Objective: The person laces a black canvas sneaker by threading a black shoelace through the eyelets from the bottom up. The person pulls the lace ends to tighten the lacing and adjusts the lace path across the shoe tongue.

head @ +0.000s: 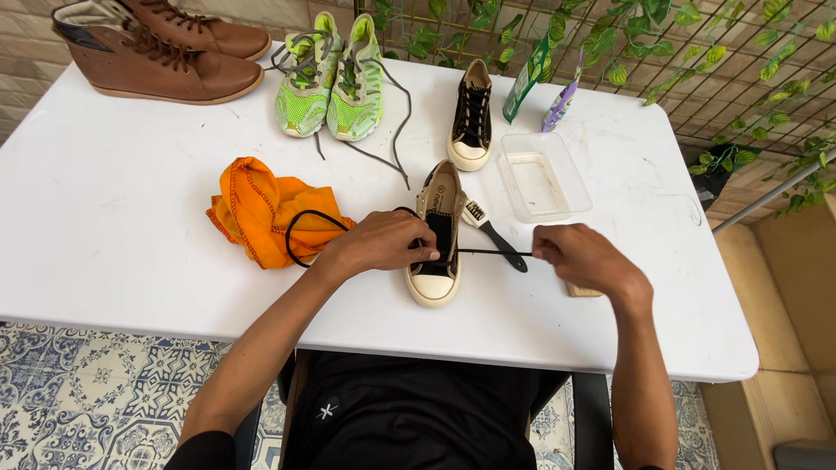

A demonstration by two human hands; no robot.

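Brown boots [165, 48]: a pair lying at the far left corner of the white table [104, 226], untouched.
Orange cloth [261, 213]: crumpled on the table, left of the person's hands, with a loop of black lace lying over it.
Green running shoes [331, 83]: a pair at the far edge, their grey laces trailing loose toward the middle.
Left hand [379, 244]: fingers closed on the black shoelace [492, 252] at the canvas sneaker [435, 239], resting against the shoe's left side near the lowest eyelets.
Canvas sneaker: cream-soled, toe toward the person, in the middle of the table between the hands; its upper eyelets look empty.
Second sneaker [472, 117]: the matching shoe, standing farther back, already laced.
Brush [496, 235]: dark-handled, lying just right of the sneaker, under the taut lace.
Clear tray [544, 174]: empty-looking plastic tub beyond the right hand.
Right hand [583, 257]: pinching the lace's free end, pulled out straight to the right.
Progress: lacing appears barely begun; only the toe-end row seems threaded, most eyelets remain.
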